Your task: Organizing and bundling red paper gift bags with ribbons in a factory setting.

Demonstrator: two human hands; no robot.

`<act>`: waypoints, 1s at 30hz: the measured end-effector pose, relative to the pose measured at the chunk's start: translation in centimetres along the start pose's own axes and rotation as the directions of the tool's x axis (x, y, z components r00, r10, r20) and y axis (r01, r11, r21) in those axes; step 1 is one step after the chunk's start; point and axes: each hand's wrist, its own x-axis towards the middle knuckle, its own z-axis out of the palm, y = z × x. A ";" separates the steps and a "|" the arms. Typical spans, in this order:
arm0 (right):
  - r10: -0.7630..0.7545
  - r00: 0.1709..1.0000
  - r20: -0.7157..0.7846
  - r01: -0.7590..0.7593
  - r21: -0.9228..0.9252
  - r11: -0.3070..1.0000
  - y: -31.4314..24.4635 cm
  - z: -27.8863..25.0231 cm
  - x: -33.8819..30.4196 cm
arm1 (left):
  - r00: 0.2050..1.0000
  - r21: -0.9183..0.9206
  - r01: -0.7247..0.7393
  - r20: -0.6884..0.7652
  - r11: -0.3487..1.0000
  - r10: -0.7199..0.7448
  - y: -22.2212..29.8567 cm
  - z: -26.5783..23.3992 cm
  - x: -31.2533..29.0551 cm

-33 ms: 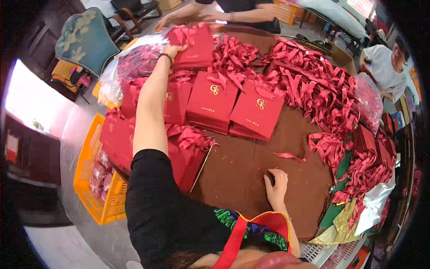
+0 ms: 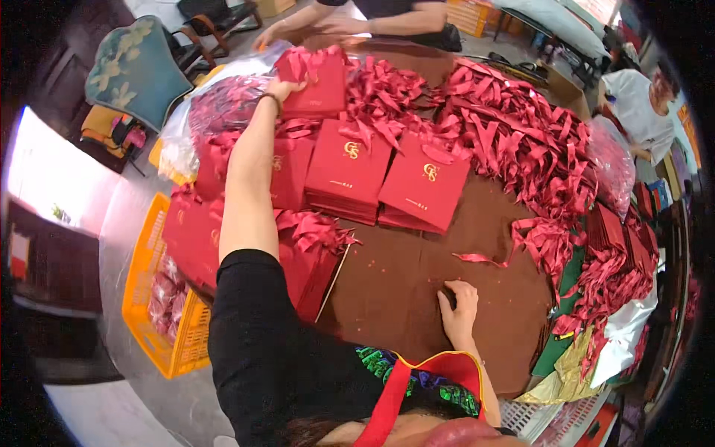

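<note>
My left hand (image 2: 285, 87) reaches to the far left of the table and is closed on the left edge of a red paper gift bag (image 2: 322, 91) with ribbon handles. Whether several bags are in the grip is hidden. Nearer me, neat stacks of the same bags (image 2: 347, 173) lie flat, gold lettering facing up. Another stack (image 2: 426, 195) sits to their right. My right hand (image 2: 460, 307) rests on the brown tabletop (image 2: 402, 298), fingers loosely curled, thumb apart, nothing in it.
Red ribbon-handled bags (image 2: 514, 127) are heaped along the far right. An orange crate (image 2: 141, 313) with wrapped red items stands on the floor at left. A co-worker's forearms (image 2: 406, 21) are across the table; another person (image 2: 640, 112) is at far right.
My left hand and the gift bag have come slightly toward me and to the left. The whole view has shifted a little. My right hand stays put.
</note>
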 end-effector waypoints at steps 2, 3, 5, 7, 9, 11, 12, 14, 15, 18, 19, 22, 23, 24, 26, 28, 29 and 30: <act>0.002 1.000 0.024 -0.003 0.026 1.000 0.2 -0.1 0.1 | 0.996 0.501 0.029 0.063 0.865 -0.070 -0.4 -1.8 -0.8; -0.010 1.000 0.023 0.009 0.038 0.999 0.2 0.1 0.3 | 0.985 0.672 0.024 0.108 0.740 -0.131 -1.4 -2.2 -0.3; 0.084 0.996 0.007 -0.084 0.016 0.996 0.8 0.3 0.1 | 0.841 0.137 0.336 0.403 0.932 -0.363 1.5 1.3 -0.6; -0.083 0.997 0.003 0.083 0.060 0.995 0.1 0.2 1.0 | 0.926 0.419 0.273 0.129 0.866 -0.354 -3.2 -3.9 2.3; -0.065 0.998 0.015 0.064 0.043 0.997 -0.3 -0.1 1.8 | 0.962 0.572 0.236 -0.251 0.786 -0.106 -4.5 -3.8 3.0; -0.063 0.998 0.018 0.063 0.021 0.998 -0.5 0.0 2.0 | 0.952 0.646 0.246 -0.303 0.723 -0.053 -3.9 -2.1 1.9; 0.073 0.997 -0.002 -0.071 0.162 0.984 -0.5 0.1 2.0 | 0.930 0.706 0.262 -0.367 0.658 0.023 -2.0 -1.1 1.2; 0.147 0.987 -0.060 -0.118 0.344 0.932 0.0 0.1 3.4 | 0.946 0.766 0.157 -0.298 0.623 0.129 4.6 2.1 -2.1; 0.112 0.992 -0.052 -0.088 0.344 0.935 -0.5 -0.3 5.7 | 0.937 0.816 0.103 -0.271 0.569 0.219 6.7 2.4 -4.0; 0.425 0.897 0.121 -0.401 0.626 0.668 0.2 1.9 13.0 | 0.816 0.636 -0.492 0.101 0.594 0.568 8.8 4.9 -6.7; 0.564 0.788 0.247 -0.563 0.661 0.496 -1.2 1.6 15.7 | 0.797 0.470 -0.596 0.248 0.651 0.550 10.6 6.9 -8.9; 0.464 0.723 0.512 -0.649 0.733 0.203 2.2 4.4 18.9 | 0.793 0.644 -0.600 0.401 0.475 0.459 15.3 11.6 -16.8; 0.343 0.713 0.611 -0.678 0.725 0.118 1.8 4.4 19.5 | 0.820 0.697 -0.557 0.377 0.451 0.430 14.7 12.2 -18.0; 0.307 0.688 0.657 -0.710 0.698 0.096 1.3 4.4 20.0 | 0.828 0.706 -0.545 0.366 0.452 0.425 13.5 12.0 -18.5; 0.308 0.704 0.640 -0.703 0.690 0.174 1.1 4.8 20.5 | 0.814 0.673 -0.550 0.299 0.494 0.498 11.2 11.7 -19.1; 0.304 0.721 0.622 -0.691 0.679 0.249 0.6 5.4 21.1 | 0.852 0.638 -0.519 0.333 0.569 0.405 9.3 10.8 -18.2; 0.297 0.725 0.622 -0.682 0.707 0.185 0.3 5.8 21.4 | 0.870 0.592 -0.489 0.377 0.641 0.317 8.1 10.5 -17.6; 0.289 0.729 0.621 -0.671 0.731 0.121 0.0 6.0 21.8 | 0.839 0.578 -0.545 0.379 0.608 0.391 7.0 10.5 -17.5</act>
